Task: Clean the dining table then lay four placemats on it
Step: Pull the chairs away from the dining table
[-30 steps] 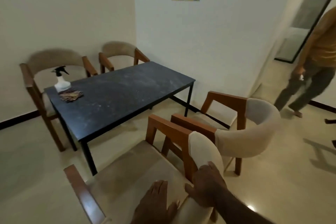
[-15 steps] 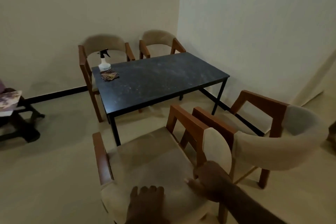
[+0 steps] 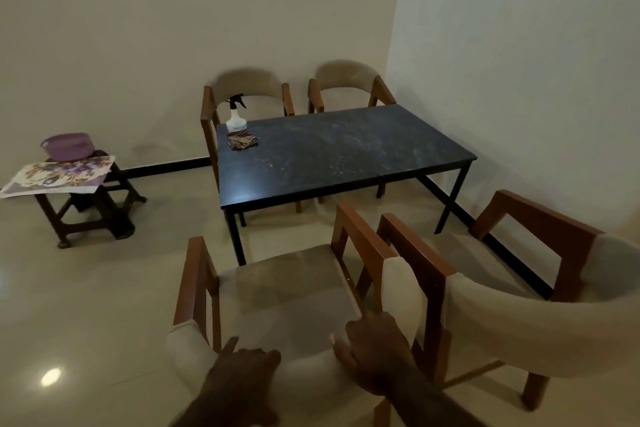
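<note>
Left hand (image 3: 242,369): fingers curled over chair (image 3: 284,288) backrest.
Right hand (image 3: 375,354): grasping same backrest.
Table (image 3: 346,156): dusty; spray bottle (image 3: 236,114), cloth (image 3: 242,140) at far corner.
Placemats (image 3: 59,175): on stool (image 3: 86,215).

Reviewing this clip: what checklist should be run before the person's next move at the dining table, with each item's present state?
1. Grip on near chair backrest, left hand and right hand: ok.
2. Supplies, spray bottle and cloth, on the table: ok.
3. Table surface clean: not ok, dusty smears.
4. Stack of placemats waiting on the stool: ok; whether four, cannot tell.
5. Any placemats laid: not ok, none.
</note>
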